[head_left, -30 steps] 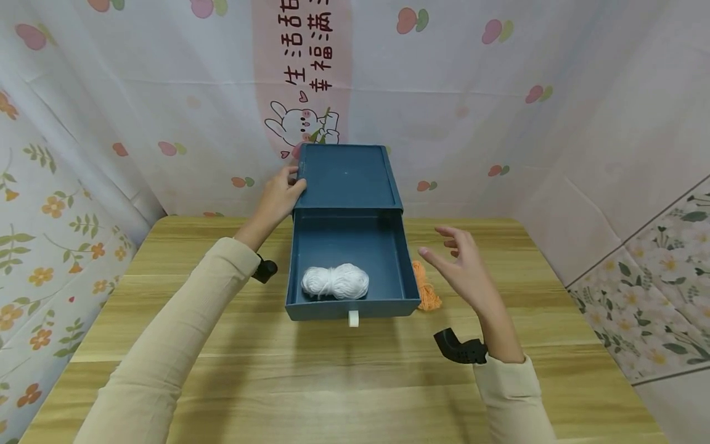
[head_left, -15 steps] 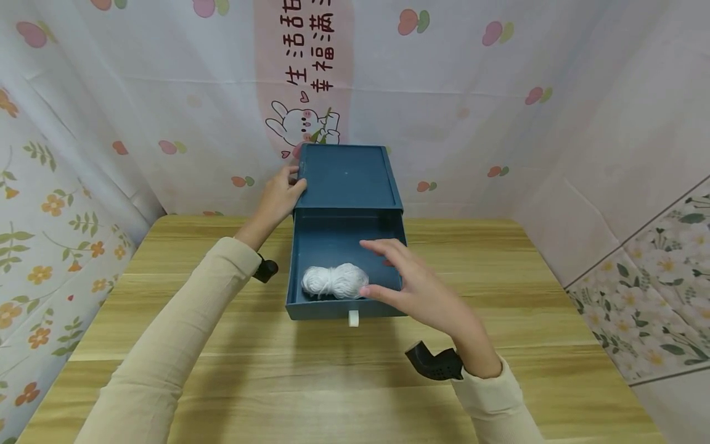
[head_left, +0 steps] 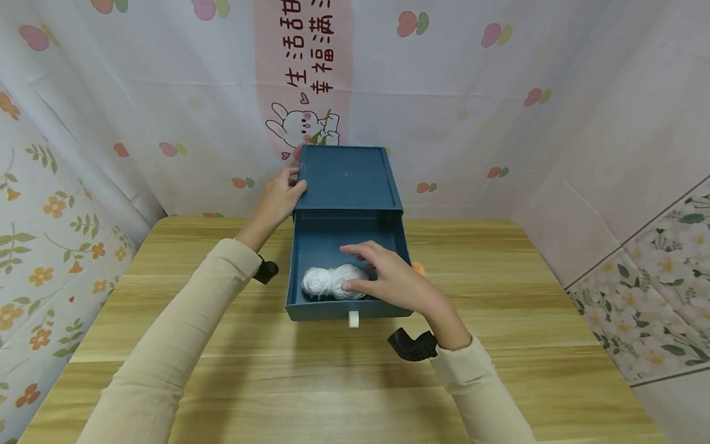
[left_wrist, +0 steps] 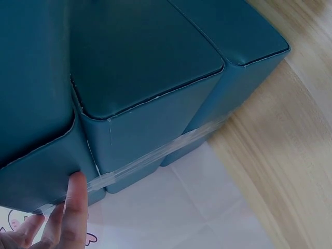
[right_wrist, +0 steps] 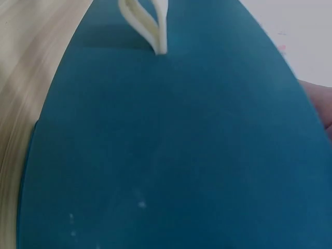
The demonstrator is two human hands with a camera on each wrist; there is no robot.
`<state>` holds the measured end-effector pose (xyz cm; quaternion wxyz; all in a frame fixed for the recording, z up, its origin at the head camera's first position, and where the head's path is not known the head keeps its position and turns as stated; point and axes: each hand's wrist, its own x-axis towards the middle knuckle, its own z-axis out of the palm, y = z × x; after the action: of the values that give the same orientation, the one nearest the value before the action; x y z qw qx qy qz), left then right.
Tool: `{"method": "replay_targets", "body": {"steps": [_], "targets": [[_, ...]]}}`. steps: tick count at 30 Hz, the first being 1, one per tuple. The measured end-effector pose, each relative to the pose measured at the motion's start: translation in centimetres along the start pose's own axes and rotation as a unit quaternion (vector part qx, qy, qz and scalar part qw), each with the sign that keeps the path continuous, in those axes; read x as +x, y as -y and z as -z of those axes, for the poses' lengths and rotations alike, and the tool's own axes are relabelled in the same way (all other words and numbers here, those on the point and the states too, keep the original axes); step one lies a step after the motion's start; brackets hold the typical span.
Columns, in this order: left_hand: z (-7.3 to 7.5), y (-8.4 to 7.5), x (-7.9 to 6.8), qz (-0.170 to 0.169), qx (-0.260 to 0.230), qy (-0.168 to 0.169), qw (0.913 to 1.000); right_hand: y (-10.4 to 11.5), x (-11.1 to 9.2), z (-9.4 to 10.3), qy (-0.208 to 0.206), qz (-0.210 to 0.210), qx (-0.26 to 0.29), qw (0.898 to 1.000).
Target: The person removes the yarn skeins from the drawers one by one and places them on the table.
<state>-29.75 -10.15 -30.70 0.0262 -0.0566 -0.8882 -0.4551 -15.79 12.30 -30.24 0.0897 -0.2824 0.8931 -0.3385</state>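
A dark blue drawer box (head_left: 349,176) stands at the back of the table, its drawer (head_left: 322,237) pulled out toward me. Near the drawer's front wall lies a white yarn skein (head_left: 327,282), tied round its middle. My right hand (head_left: 385,280) reaches over the drawer's right side with thumb and fingers spread. Its thumb overlaps the skein's right end in the head view. At the box's left edge, my left hand (head_left: 280,194) has its thumb on top, and its fingers (left_wrist: 78,202) touch the blue side in the left wrist view.
Orange yarn (head_left: 418,269) shows beside the drawer's right wall, mostly hidden by my right hand. A white pull tab (head_left: 354,319) hangs on the drawer front. Clear tape (left_wrist: 155,155) runs across the joined blue sections. Behind the wooden table (head_left: 333,382) hangs a patterned curtain (head_left: 455,135).
My right hand has moved left from beside the drawer to over the white yarn skein. My left hand, the drawer and the skein have stayed in place.
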Motion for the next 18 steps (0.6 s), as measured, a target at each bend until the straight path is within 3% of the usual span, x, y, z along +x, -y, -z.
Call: {"method": "replay_targets", "body": {"steps": [18], "targets": [[0.07, 0.01, 0.01, -0.006, 0.003, -0.001, 1.0, -0.38, 0.65, -0.09, 0.056, -0.04, -0.02, 0.997]]}}
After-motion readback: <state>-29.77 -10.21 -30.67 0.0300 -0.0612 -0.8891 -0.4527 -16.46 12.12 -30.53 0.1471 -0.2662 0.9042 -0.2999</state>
